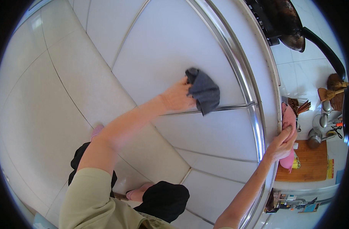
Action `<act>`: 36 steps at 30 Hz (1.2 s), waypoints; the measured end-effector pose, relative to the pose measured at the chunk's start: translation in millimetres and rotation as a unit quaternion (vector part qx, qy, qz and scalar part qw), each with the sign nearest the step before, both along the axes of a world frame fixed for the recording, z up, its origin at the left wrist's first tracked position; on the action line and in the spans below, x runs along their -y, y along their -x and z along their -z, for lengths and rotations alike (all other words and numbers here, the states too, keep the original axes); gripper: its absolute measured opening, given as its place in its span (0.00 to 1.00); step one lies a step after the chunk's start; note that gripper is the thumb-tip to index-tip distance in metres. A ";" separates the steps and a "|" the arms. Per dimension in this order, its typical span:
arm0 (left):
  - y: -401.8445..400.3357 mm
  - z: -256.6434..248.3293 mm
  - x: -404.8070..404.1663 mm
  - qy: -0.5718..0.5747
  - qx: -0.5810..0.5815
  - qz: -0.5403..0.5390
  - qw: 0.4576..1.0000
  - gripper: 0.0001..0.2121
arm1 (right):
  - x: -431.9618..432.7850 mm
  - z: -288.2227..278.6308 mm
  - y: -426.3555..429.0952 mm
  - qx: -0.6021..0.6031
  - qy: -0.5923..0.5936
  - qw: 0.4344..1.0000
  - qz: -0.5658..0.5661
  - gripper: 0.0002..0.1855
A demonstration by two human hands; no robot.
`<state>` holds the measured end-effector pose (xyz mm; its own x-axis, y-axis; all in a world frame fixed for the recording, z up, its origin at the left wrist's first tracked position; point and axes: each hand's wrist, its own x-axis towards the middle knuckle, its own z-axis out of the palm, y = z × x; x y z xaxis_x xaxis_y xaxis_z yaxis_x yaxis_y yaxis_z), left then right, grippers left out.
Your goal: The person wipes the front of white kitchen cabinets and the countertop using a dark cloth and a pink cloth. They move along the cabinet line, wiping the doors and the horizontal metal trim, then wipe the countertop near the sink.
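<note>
My left hand (178,96) grips a dark grey cloth (206,91) in front of a glossy white cabinet door (174,51). Part of the cloth hangs past the fingers, over the metal-lined seam between two doors. My right hand (281,144) is up at the countertop edge (273,68), its thumb and fingers closed on a folded pink cloth (289,116). Below that hand another pink thing (287,161) shows, partly covered; I cannot tell if it is the same cloth.
A shiny metal rail (234,54) runs along the cabinet tops. A dark wok (291,25) with a black handle sits on the stove. Brushes (327,94), ladles (314,140) and a wooden board (311,169) stand beyond the counter. Pale floor tiles (63,86) lie on the left.
</note>
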<state>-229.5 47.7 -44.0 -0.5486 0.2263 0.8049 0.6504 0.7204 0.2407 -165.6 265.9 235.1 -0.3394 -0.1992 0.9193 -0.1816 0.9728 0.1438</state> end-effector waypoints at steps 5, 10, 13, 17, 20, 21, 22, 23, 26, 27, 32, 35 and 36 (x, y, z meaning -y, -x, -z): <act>1.3 -30.5 47.0 -0.044 -0.027 -0.192 0.980 0.20 | -3.1 -0.8 0.4 -0.017 -0.025 1.000 -0.004 0.19; 27.7 -27.9 91.4 -0.286 0.023 -0.321 0.903 0.20 | -7.2 -1.4 3.0 -0.017 -0.035 0.999 0.002 0.19; 53.3 11.9 127.3 -0.477 0.035 -0.297 0.826 0.27 | -3.7 -1.3 1.4 -0.011 -0.029 1.000 -0.006 0.17; 55.5 28.3 121.9 -0.568 0.109 -0.251 0.776 0.27 | -2.9 -1.5 2.6 -0.019 -0.020 1.000 -0.004 0.17; 54.8 0.9 83.6 -0.541 0.095 -0.300 0.780 0.29 | -1.7 0.8 4.6 -0.022 -0.012 1.000 -0.010 0.19; 52.8 -14.9 64.4 -0.521 0.075 -0.330 0.784 0.29 | -0.3 0.5 4.0 -0.021 -0.008 1.000 -0.011 0.19; 46.8 -29.1 51.3 -0.503 0.047 -0.307 0.807 0.30 | 1.1 0.0 3.0 -0.022 -0.011 1.000 -0.005 0.17; 39.5 -43.3 38.2 -0.484 0.020 -0.283 0.828 0.30 | 1.6 -0.2 1.4 -0.024 -0.016 1.000 0.004 0.16; 11.0 -85.6 12.2 -0.415 0.002 -0.206 0.886 0.28 | -0.8 -0.2 1.5 -0.026 -0.016 0.999 0.019 0.17; 1.4 -94.2 2.0 -0.385 -0.010 -0.168 0.907 0.27 | -4.1 0.6 2.4 -0.026 -0.015 0.999 0.026 0.18; -43.1 -82.8 -52.5 -0.178 -0.010 -0.010 0.984 0.22 | -5.5 -0.1 3.8 -0.035 -0.029 0.999 0.009 0.19; -43.0 -44.7 -70.5 -0.126 -0.038 0.058 0.990 0.17 | -2.8 -0.9 2.7 -0.029 -0.022 0.999 0.006 0.19; -38.8 -35.1 -69.9 -0.128 -0.035 0.070 0.989 0.17 | -2.0 -0.5 2.6 -0.025 -0.017 1.000 0.006 0.19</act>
<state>-190.7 117.6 -8.9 -0.4669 0.0806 0.8806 0.7611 0.5437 0.3538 -168.2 267.8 235.7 -0.2958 -0.2268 0.9279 -0.1619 0.9693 0.1852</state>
